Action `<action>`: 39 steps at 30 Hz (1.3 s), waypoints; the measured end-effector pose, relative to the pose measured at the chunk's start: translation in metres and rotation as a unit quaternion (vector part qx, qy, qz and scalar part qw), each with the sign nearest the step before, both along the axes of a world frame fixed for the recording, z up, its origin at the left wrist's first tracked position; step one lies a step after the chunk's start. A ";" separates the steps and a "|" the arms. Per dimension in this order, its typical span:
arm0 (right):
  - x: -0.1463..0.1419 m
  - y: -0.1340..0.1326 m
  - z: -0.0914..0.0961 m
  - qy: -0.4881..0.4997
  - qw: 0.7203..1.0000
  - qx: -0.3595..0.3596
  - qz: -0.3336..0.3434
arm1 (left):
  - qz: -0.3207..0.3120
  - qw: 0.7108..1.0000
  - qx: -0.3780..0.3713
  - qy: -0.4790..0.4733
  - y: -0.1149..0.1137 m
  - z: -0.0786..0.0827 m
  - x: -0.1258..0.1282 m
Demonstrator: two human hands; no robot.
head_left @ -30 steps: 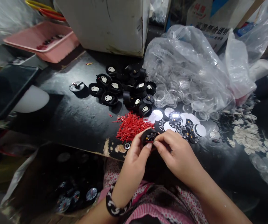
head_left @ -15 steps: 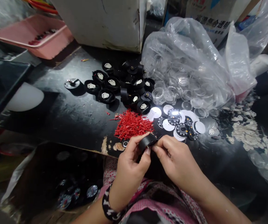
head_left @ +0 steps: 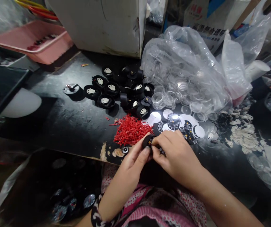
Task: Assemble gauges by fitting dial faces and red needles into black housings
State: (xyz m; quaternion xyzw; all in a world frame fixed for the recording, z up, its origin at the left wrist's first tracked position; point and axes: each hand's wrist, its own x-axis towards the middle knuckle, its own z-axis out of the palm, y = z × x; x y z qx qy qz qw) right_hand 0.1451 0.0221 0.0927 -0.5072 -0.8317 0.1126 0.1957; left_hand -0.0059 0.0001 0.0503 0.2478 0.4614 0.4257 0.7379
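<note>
My left hand (head_left: 133, 160) and my right hand (head_left: 173, 154) meet at the near edge of the black table (head_left: 78, 119). Between their fingertips they pinch one small round black gauge housing (head_left: 147, 140). A heap of thin red needles (head_left: 130, 130) lies just beyond my left hand. Printed dial discs (head_left: 178, 122), some white side up, are spread past my right hand. Behind the needles sit several black housings (head_left: 116, 91) with white inserts.
A clear plastic bag full of transparent round lenses (head_left: 185, 78) fills the back right. A white box (head_left: 102, 25) stands at the back, a pink tray (head_left: 33, 39) at the far left. White scraps (head_left: 244, 132) litter the right side. Below the table edge, a dark bin (head_left: 71, 198) holds finished gauges.
Both hands have shifted slightly forward over the table edge, and the black housing has been turned between the fingers, its dial face hidden half a second ago, then tipped again.
</note>
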 end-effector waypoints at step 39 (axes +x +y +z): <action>0.002 0.007 0.001 0.184 0.969 -0.119 -0.115 | -0.076 0.986 0.143 0.035 0.001 -0.011 0.009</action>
